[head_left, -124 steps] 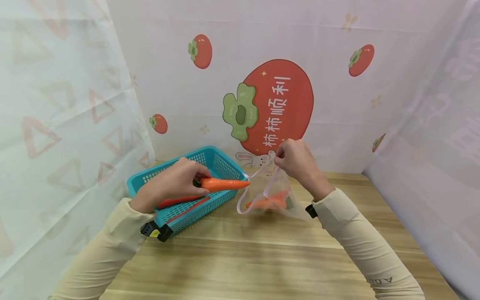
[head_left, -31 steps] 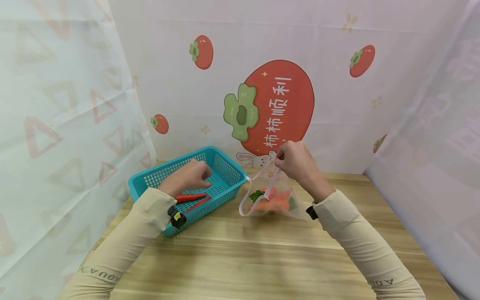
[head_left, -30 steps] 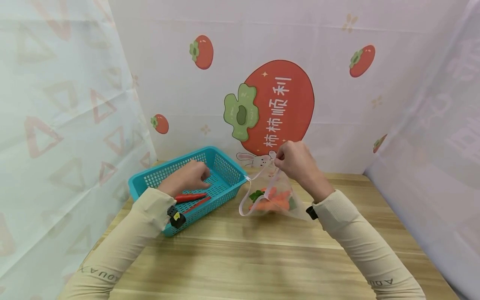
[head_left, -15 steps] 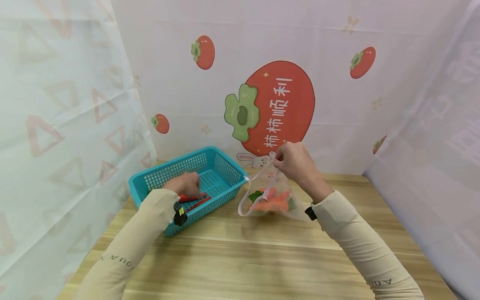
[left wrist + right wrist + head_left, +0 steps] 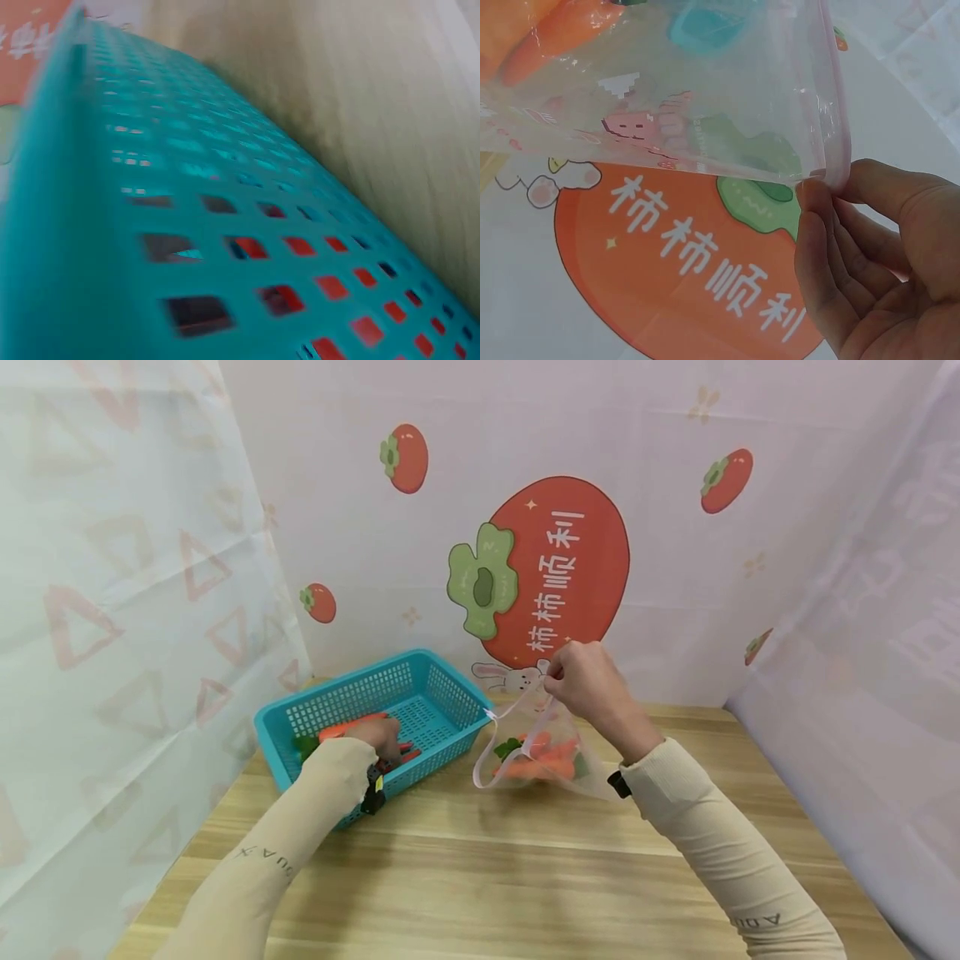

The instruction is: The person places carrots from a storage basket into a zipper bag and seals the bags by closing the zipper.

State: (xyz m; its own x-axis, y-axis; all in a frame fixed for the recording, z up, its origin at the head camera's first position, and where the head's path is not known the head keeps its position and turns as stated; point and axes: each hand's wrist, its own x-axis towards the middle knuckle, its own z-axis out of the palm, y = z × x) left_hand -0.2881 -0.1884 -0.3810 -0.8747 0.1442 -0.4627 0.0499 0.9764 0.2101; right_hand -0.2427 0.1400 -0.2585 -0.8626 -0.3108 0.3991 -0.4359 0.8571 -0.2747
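Note:
My left hand [image 5: 375, 737] reaches down into the blue-green plastic basket [image 5: 442, 672]. Its fingertips are hidden, so I cannot tell if they grip anything. Beside it lie a carrot [image 5: 337, 729] with a green top [image 5: 303, 745] and red chili peppers [image 5: 411, 755]. The left wrist view has only the perforated basket wall [image 5: 225, 150], with red pieces behind its holes. With thumb and fingers my right hand [image 5: 592, 681] pinches the upper edge of a clear zipper bag [image 5: 757, 90], holding its mouth raised and apart. Orange carrots [image 5: 551, 764] with green tops lie inside the bag.
Basket and bag stand side by side on a wood-grain table [image 5: 480, 893]. Behind them rises a white printed backdrop [image 5: 675, 568]. Fabric walls close off the left and right sides.
The left hand first held a carrot at the bag's mouth; that carrot is now in the bag. The hand has since moved back and lower into the basket. The right hand keeps its place.

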